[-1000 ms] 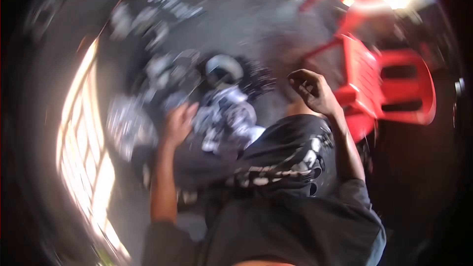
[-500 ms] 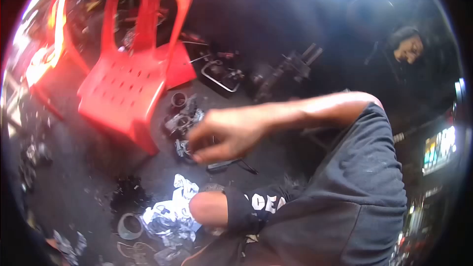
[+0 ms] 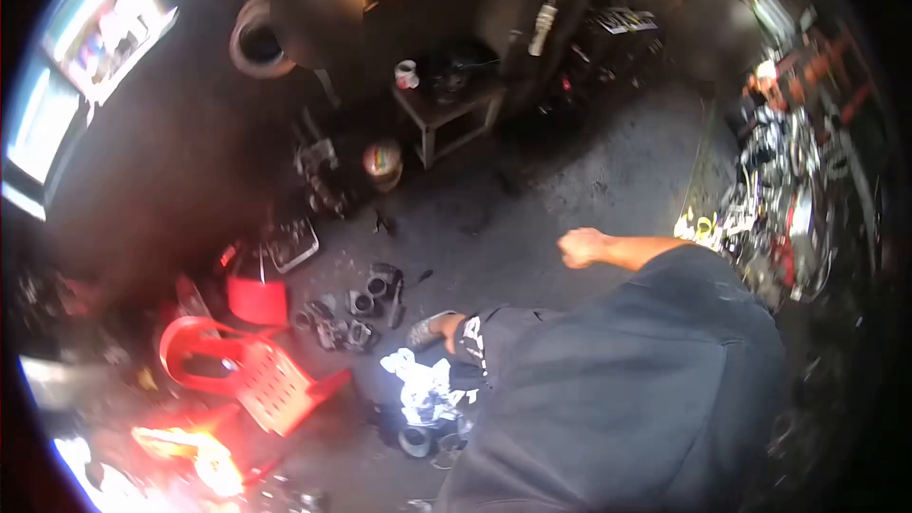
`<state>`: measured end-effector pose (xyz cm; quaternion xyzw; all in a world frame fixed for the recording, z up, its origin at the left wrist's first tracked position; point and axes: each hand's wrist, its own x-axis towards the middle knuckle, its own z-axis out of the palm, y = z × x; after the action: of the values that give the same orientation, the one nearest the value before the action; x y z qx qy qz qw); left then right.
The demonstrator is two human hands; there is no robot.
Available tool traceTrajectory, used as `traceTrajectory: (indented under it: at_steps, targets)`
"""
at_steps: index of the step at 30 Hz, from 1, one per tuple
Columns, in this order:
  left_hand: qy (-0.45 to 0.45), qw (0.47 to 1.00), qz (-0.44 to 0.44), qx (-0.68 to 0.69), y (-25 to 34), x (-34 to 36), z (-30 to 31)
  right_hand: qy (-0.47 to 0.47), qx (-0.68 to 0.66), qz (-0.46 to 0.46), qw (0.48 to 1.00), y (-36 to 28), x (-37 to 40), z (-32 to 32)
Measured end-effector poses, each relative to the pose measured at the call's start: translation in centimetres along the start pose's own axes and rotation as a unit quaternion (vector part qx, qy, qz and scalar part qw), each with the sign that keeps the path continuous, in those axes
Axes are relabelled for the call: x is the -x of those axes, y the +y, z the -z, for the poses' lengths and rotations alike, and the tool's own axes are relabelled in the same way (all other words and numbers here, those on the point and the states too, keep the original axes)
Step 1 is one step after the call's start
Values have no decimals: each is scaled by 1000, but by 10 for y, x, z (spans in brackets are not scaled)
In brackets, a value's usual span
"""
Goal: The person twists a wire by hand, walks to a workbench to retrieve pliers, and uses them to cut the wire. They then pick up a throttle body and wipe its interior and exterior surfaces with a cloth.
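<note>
My right hand (image 3: 581, 248) reaches out over the dark floor with its fingers curled into a fist. Whatever is inside the fist, if anything, is hidden. It touches nothing else that I can see. To the left of it, dark metal engine parts (image 3: 344, 332) with round openings lie on the floor. A crumpled white cloth (image 3: 420, 388) rests beside my leg, with a grey ring (image 3: 415, 442) just below it. My left hand is out of view.
A red plastic chair (image 3: 275, 385) stands at the lower left. Behind are a small table (image 3: 439, 117) bearing a white cup (image 3: 407, 74), and a round container (image 3: 382, 161). A cluttered heap of metal parts (image 3: 784, 199) lies along the right.
My view has swung to the right, bringing in the small table and the metal heap. My right hand has moved away from the engine parts, and its fingers are now curled tighter.
</note>
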<state>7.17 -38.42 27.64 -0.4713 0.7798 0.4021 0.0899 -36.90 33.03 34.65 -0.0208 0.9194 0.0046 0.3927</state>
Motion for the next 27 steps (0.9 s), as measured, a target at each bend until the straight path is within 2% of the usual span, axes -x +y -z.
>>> traceTrajectory:
  at_steps: [2,4,6,7,8,9,10,12,14,15,16,17,18,20,21,22,24,25,26,27]
  targets:
    - [-30,998,-57,-2,69,-23,2,1,-117,-53,992,59,55,-44]
    - [-64,992,-111,-13,143,-46,-2,88,-234,-152,956,110,81,-138]
    - [-114,983,-141,-21,192,-47,-27,145,-312,-232,910,124,119,-211]
    - [-142,978,-148,-27,212,-41,-41,141,-325,-247,902,148,118,-284]
    - [-168,973,-156,-32,232,-37,-54,97,-213,-155,960,152,118,-369]
    - [-191,967,-164,-34,251,-33,-72,32,-372,-223,900,136,159,-348]
    - [-212,962,-171,-34,272,-29,-94,-31,-518,-278,808,117,204,-295]
    - [-251,951,-177,-34,301,-17,-139,50,-477,-198,855,115,197,-435]
    - [-285,942,-175,-32,318,-5,-183,-44,-244,-124,961,95,220,-415]
    - [-301,937,-173,-30,323,3,-208,-53,-381,-195,902,94,233,-393]
    - [-315,933,-172,-27,333,17,-237,-59,-508,-259,820,100,238,-381]
    - [-277,891,-313,-176,342,3,-269,-57,-512,-258,817,108,230,-387]
    - [-225,810,-439,-316,358,-12,-306,-10,-638,-228,736,118,218,-397]
    - [-311,858,-394,-111,386,-14,-393,81,-830,-157,528,161,210,-406]
    - [-347,893,-245,-149,412,3,-429,75,-826,-159,536,193,217,-415]
    - [-482,865,-141,-27,435,20,-470,72,-823,-165,538,211,225,-421]
    - [-485,798,-296,-199,495,97,-532,57,-818,-177,544,248,251,-425]
    - [-449,812,-248,-279,535,148,-559,55,-814,-185,548,265,259,-427]
    - [-454,825,-195,-272,571,194,-583,61,-809,-196,552,289,264,-428]
    - [-440,818,-232,-290,594,222,-611,71,-802,-208,556,318,269,-426]
